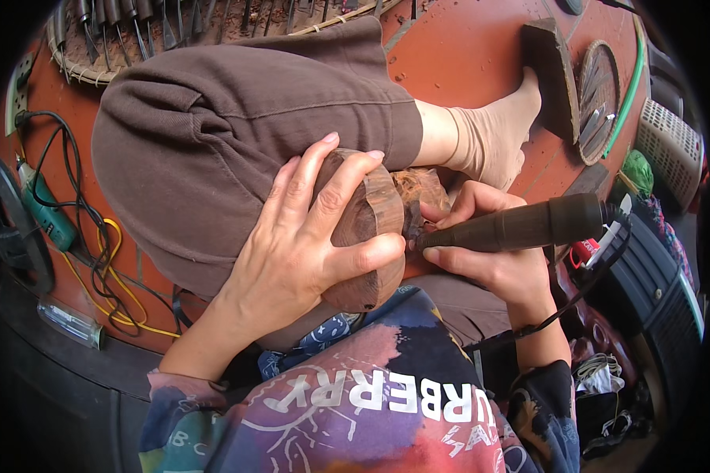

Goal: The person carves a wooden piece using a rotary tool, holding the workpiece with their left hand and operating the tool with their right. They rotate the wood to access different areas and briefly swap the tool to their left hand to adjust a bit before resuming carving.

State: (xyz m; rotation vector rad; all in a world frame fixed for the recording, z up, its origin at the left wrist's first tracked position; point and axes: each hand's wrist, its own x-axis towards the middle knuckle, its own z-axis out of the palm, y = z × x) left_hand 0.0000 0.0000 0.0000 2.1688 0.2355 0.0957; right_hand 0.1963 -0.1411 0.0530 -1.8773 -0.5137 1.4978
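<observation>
"Where's the round wooden piece (pixel 364 229)?"

"In the lap, beside the brown trouser leg (pixel 260 102). The left hand (pixel 288 244) is clamped over it, fingers spread across the face, thumb on the rim."

"How will it handle?"

"Stiff and fairly heavy, I'd judge, hardly fragile, perhaps slippery where smooth. I'd grip the thick rim, away from the tool side."

"And the right hand (pixel 497 264)?"

"Wrapped round the dark handpiece (pixel 521 225), right of the piece, nose toward it. Fingers hide the tip, so I can't tell whether it touches."

"Farther out?"

"From the piece, a socked foot (pixel 489 146) lies to the upper right, chisels (pixel 168 35) well off to the upper left, and a green power tool (pixel 49 209) far left."
</observation>
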